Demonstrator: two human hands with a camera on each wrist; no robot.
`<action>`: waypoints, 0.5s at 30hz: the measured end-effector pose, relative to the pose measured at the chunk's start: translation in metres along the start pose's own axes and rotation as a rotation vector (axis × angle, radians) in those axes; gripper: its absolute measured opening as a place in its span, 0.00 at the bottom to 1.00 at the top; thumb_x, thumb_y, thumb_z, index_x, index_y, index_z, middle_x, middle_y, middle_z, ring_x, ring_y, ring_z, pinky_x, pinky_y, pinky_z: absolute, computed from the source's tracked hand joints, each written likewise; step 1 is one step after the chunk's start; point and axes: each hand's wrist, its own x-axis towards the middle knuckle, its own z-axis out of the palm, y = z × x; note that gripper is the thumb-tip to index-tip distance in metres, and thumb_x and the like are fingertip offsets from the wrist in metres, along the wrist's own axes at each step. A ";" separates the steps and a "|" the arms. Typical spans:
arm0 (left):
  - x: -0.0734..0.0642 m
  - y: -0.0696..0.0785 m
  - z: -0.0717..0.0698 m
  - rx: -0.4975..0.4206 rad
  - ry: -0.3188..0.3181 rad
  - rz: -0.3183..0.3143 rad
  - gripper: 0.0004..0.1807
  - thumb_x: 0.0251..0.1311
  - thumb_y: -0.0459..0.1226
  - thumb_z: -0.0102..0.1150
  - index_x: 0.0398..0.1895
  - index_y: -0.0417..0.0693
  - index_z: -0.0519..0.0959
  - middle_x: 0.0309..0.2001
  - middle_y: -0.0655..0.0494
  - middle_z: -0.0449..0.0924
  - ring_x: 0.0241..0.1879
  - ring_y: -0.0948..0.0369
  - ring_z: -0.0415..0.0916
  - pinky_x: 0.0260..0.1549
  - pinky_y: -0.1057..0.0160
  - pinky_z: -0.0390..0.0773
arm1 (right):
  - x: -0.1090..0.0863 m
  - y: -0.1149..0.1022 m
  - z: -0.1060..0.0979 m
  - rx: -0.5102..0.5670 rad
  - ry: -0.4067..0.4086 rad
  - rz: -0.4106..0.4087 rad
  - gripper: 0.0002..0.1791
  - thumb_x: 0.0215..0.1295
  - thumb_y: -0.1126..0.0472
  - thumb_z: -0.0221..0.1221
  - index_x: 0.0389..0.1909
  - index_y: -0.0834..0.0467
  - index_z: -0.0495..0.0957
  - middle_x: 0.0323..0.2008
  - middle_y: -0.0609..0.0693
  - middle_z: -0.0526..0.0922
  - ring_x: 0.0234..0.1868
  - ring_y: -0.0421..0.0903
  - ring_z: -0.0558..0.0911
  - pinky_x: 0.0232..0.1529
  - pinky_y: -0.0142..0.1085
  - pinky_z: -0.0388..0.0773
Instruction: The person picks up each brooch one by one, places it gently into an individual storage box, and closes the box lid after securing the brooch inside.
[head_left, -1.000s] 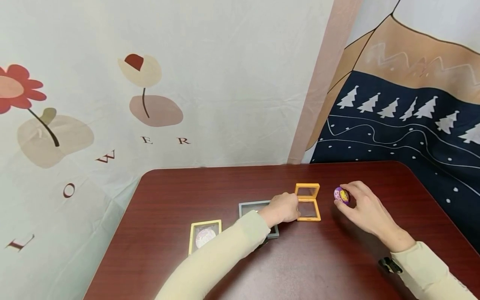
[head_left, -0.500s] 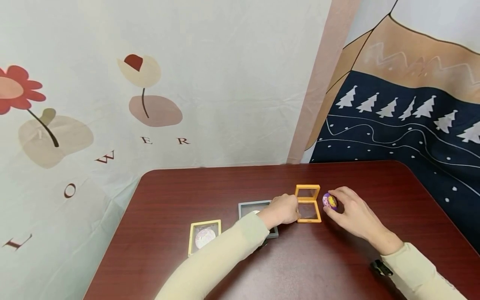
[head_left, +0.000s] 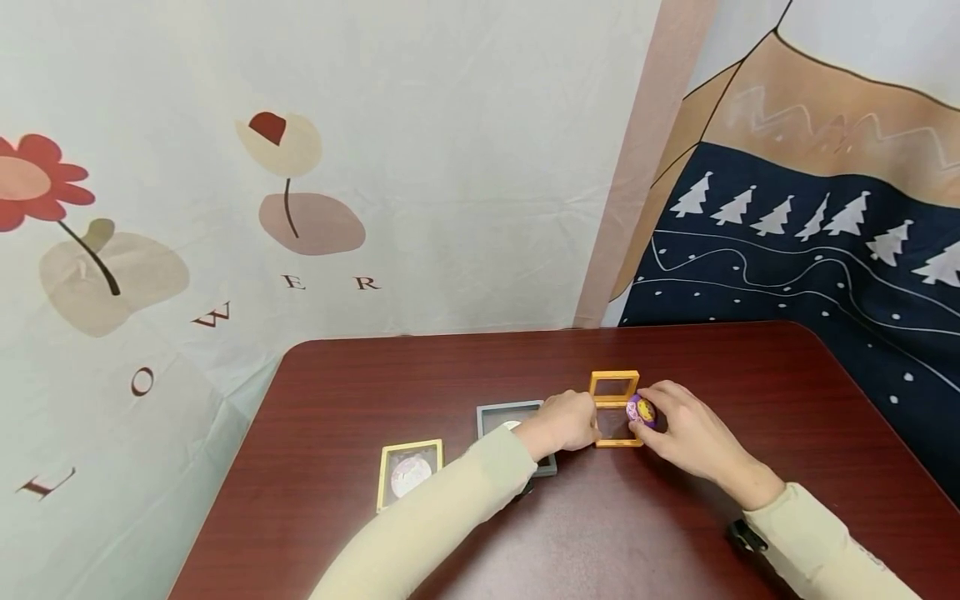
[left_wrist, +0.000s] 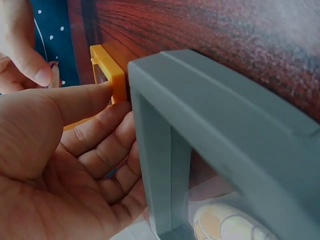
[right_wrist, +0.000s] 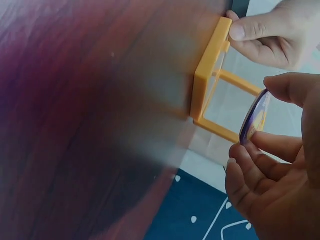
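Note:
A hinged orange display frame (head_left: 618,443) with clear film stands open on the table, its lid raised at the back. My left hand (head_left: 567,419) pinches its left edge between thumb and fingers, as the left wrist view shows at the orange frame's corner (left_wrist: 118,80). My right hand (head_left: 686,429) pinches a round purple badge (head_left: 641,411) with a yellow figure by its rim. That badge is held over the right part of the orange frame. In the right wrist view the badge (right_wrist: 255,117) is tilted on edge, apart from the lower frame half.
A grey frame (head_left: 491,408) lies just left of the orange one, partly hidden by my left arm, with a pale round thing inside. Further left is a yellow frame (head_left: 411,445) holding a pale disc (head_left: 411,476). Printed cloth hangs behind the dark red table (head_left: 360,383).
My right hand has carried the badge leftward, from beside the orange frame to over its right part. The left hand has stayed on the frame's left edge.

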 end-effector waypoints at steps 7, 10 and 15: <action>-0.001 -0.001 -0.001 -0.015 -0.010 0.009 0.15 0.67 0.44 0.70 0.21 0.58 0.84 0.23 0.67 0.79 0.27 0.65 0.74 0.32 0.64 0.74 | 0.003 -0.004 0.012 0.012 -0.038 -0.049 0.22 0.58 0.60 0.75 0.50 0.67 0.85 0.44 0.54 0.82 0.42 0.48 0.80 0.46 0.48 0.83; -0.002 -0.001 -0.001 -0.019 -0.022 0.010 0.16 0.68 0.44 0.69 0.20 0.56 0.84 0.21 0.66 0.78 0.26 0.65 0.74 0.31 0.64 0.73 | 0.005 -0.004 0.018 0.003 -0.052 -0.070 0.22 0.58 0.60 0.75 0.50 0.68 0.84 0.45 0.56 0.83 0.43 0.50 0.81 0.47 0.49 0.83; -0.002 -0.002 -0.002 -0.026 -0.042 0.004 0.19 0.69 0.45 0.68 0.17 0.55 0.81 0.17 0.66 0.73 0.23 0.65 0.70 0.28 0.66 0.71 | 0.007 -0.004 0.023 -0.017 -0.085 -0.085 0.23 0.58 0.59 0.75 0.50 0.70 0.84 0.49 0.62 0.84 0.49 0.56 0.83 0.51 0.53 0.83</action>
